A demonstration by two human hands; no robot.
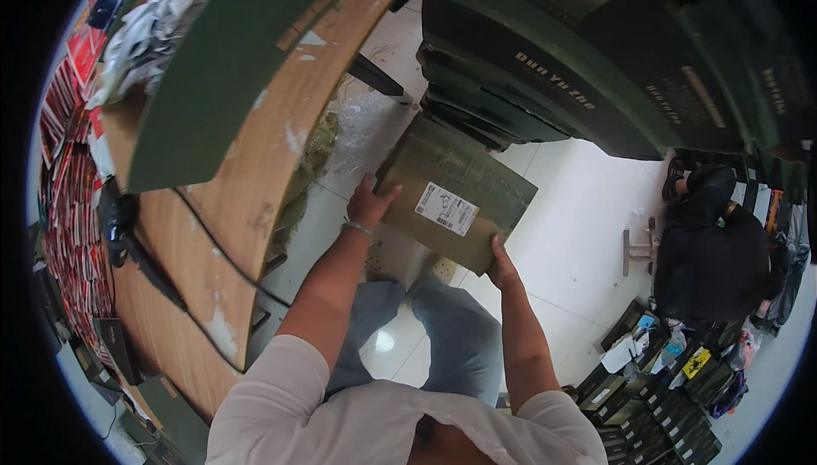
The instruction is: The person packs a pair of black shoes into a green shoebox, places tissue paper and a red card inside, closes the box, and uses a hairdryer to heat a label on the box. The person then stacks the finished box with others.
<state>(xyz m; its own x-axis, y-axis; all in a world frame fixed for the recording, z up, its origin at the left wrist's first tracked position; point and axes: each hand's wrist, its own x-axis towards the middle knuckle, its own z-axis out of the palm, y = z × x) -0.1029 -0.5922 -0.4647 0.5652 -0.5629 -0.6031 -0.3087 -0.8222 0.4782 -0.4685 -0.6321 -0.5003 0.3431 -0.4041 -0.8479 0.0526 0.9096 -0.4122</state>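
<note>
Box [455, 193] between desk [255, 193] left, stacked boxes [596, 57] ahead.

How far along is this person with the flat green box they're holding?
Done, it seems: the flat green box is wrapped in clear film and carries a white label. In hand: left hand and right hand grip its opposite edges above the floor. Left: it has not been set down, neither on the stack of dark green boxes nor elsewhere.

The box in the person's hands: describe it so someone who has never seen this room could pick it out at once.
Start at the tall stack of dark green boxes at the top. Just below it, over the white floor, the left hand and right hand hold one flat olive-green box. Unlike its neighbours, it is wrapped in clear film and bears a white shipping label.
</note>
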